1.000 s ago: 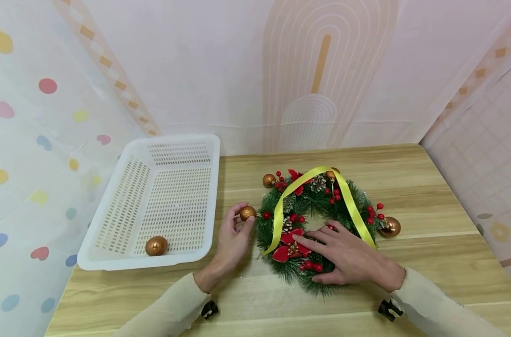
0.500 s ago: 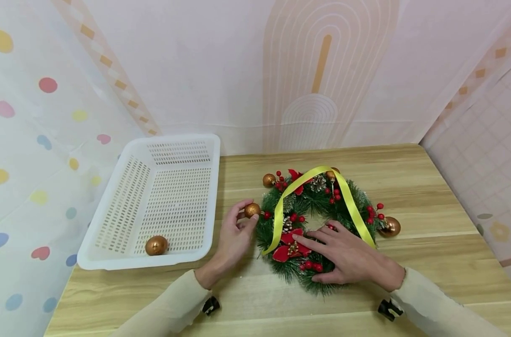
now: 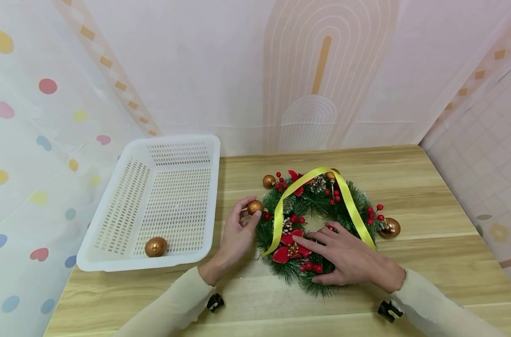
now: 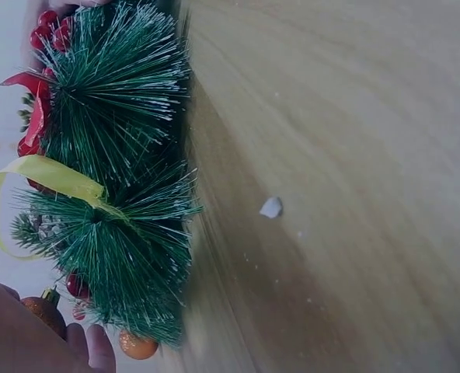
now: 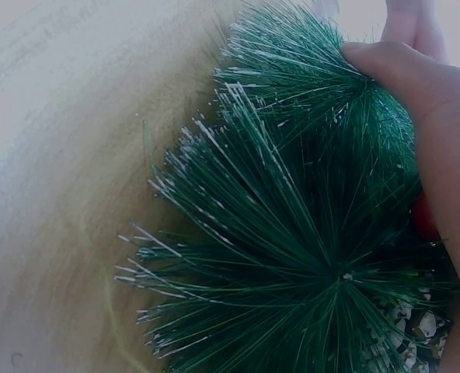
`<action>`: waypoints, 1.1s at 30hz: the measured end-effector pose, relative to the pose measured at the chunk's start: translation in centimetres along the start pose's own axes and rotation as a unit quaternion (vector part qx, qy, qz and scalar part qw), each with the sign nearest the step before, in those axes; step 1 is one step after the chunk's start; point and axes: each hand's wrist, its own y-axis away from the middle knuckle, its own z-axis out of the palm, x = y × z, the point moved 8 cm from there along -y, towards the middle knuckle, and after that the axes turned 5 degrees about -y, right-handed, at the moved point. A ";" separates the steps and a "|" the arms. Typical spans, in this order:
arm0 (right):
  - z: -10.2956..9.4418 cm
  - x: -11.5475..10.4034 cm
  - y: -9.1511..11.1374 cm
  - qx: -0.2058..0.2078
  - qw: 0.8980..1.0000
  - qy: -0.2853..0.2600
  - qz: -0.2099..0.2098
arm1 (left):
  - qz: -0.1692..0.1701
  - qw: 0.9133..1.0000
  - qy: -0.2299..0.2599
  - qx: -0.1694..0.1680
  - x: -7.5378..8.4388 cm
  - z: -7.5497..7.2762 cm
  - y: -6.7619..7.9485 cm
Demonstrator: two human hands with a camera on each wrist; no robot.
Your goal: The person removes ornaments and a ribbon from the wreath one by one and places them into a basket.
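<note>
Wreath (image 3: 312, 204) on wood table (image 3: 441, 199), patterned wall (image 3: 234, 79) far side; right of left hand (image 3: 237, 236), pinching 1 copper ball (image 3: 255, 206); under right hand (image 3: 346, 256), fingers extended.

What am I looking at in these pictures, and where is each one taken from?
No machine here, just a person's bare left hand and right hand. The wide view comes from a camera worn on the head; the close-ups come from one on each wrist. On the wooden table lie a white basket, with one copper ball inside, and a green wreath with a yellow ribbon. The left hand holds a glittery ball beside the wreath; whether it is fastened there, I can't tell. The right hand rests on the wreath.
</note>
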 end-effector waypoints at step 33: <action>-0.1 -0.1 0.0 0.004 1.000 -0.004 -0.002 | -0.014 1.000 -0.002 0.011 2.0 -1.5 0.4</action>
